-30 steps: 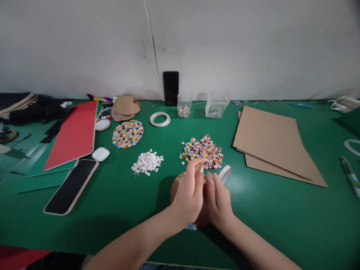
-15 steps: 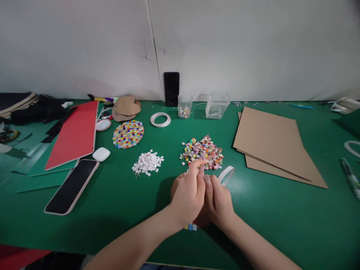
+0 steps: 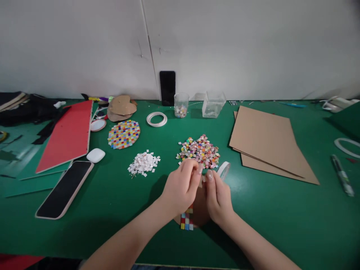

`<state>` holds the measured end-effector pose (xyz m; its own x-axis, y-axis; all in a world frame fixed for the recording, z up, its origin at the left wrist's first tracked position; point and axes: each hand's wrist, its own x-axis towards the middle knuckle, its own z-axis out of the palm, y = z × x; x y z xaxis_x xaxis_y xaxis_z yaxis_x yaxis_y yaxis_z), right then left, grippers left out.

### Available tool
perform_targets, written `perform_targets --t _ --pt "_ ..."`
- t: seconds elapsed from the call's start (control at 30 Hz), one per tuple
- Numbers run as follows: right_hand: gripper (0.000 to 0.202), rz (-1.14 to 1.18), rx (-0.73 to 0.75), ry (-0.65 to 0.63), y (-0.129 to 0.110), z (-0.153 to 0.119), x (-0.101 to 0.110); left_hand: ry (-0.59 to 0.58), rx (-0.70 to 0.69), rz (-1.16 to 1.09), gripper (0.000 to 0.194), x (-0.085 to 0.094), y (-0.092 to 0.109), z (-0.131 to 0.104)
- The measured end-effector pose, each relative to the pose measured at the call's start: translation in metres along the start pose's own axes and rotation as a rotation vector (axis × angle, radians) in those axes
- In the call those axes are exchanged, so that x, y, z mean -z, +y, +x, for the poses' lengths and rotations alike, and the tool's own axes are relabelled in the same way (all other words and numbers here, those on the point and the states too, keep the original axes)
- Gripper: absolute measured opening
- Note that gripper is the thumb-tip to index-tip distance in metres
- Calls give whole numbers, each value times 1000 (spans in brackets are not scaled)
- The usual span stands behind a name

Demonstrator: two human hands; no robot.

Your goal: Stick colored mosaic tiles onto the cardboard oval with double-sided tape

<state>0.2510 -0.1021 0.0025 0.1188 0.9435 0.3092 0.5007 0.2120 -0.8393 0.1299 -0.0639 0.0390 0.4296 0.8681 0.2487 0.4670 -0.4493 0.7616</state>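
Note:
My left hand (image 3: 181, 183) and my right hand (image 3: 219, 195) are close together over a round cardboard piece (image 3: 200, 210), both with fingers pinched. At my right thumb tip shows a small pale mosaic tile (image 3: 204, 179). What my left fingers hold, if anything, is hidden. Coloured square tiles (image 3: 186, 221) lie in a short block on the cardboard's near left part; my left hand covers some of it. Just beyond my hands lies a heap of mixed coloured tiles (image 3: 201, 150). A roll of white tape (image 3: 224, 170) stands beside my right hand.
Left of my hands are a heap of white chips (image 3: 144, 163), a tiled disc (image 3: 123, 134) and a phone (image 3: 66, 189). Cardboard sheets (image 3: 264, 138) lie to the right. Behind stand a clear cup (image 3: 181, 105), a clear box (image 3: 213, 105) and an upright phone (image 3: 167, 88).
My hands have drawn slightly apart at the fingertips, uncovering more of the cardboard and its coloured tiles. The whole view has shifted a little.

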Motion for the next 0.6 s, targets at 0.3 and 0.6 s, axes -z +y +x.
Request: perform_targets --t 0.3,0.6 --pt "25 -123 58 -18 2 5 5 -205 -135 234 16 -3 -4 2" --pt "26 -158 57 -48 1 6 6 -154 -182 359 16 -3 -5 2"
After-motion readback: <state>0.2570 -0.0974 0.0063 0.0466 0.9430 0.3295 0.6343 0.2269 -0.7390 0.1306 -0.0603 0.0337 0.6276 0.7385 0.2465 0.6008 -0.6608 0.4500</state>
